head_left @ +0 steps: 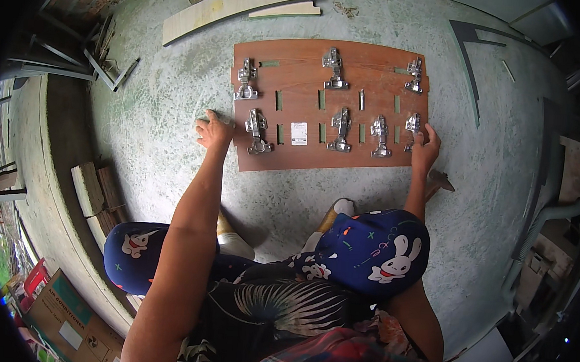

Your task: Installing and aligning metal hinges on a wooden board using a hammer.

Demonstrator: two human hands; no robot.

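Right grip by hinge, board edge, floor beyond

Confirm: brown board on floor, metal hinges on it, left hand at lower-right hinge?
Wrong hand: the head view shows the right hand at the lower-right hinge; the left hand is off the board's left edge. The rest stands.

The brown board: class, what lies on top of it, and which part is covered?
On the board: seven metal hinges, a white label and a small metal piece. The right hand partly covers the lower right hinge; whatever its fingers hide there cannot be seen.
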